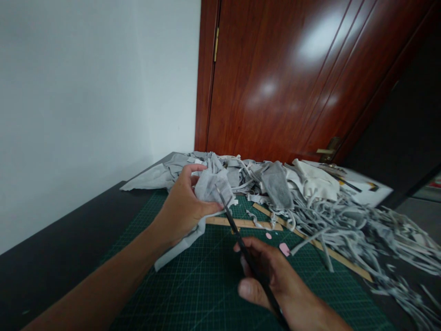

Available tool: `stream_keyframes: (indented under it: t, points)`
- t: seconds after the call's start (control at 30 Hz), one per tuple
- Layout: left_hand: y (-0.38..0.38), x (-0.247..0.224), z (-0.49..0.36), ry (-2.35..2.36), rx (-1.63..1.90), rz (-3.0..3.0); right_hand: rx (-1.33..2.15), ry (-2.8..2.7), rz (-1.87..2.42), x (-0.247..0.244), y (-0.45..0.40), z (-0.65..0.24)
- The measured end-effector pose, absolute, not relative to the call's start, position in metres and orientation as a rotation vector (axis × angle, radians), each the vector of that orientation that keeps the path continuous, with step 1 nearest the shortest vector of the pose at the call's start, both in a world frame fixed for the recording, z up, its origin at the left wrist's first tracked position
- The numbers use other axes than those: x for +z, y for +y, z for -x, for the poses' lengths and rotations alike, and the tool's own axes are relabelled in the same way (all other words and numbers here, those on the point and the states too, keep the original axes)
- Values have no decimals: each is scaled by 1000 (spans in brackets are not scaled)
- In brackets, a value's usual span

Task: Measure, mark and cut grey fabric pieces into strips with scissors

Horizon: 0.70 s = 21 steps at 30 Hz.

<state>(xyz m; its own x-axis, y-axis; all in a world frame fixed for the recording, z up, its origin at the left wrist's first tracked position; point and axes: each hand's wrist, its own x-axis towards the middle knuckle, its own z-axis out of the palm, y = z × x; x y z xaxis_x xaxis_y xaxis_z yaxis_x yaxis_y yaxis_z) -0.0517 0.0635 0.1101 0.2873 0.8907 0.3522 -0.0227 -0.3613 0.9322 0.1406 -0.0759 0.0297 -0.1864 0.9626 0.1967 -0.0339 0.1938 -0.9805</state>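
Observation:
My left hand [188, 197] is closed round a bunched piece of light grey fabric [215, 184], with the thumb pressed along its lower edge. From under that hand a pale strip of the cloth [179, 250] hangs down towards the mat. In my right hand [272, 280] is a long, slim black tool [246, 252] with a thin pointed tip; its exact kind is not clear. The tip lies in front of or against the fabric; contact cannot be told. Beneath both hands is a green cutting mat [206, 285] with grid lines.
Grey and white fabric scraps [277, 184] and a tangle of cut strips [347, 220] lie along the back and right. Wooden rulers [248, 224] and small pink pieces [284, 249] rest on the mat. Behind stand a white wall [86, 92] and a reddish-brown door [262, 101].

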Motion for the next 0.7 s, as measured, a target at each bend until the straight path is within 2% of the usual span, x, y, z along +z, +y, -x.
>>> stream_keyframes:
  t: [0.3,0.7]
  points:
    - [56,112,46,627,1165,-1397,1228,-1386,926,33,-76,-136]
    - [66,102,49,590,1215,-1475,1160,-1468,1078,23,-75,-146]
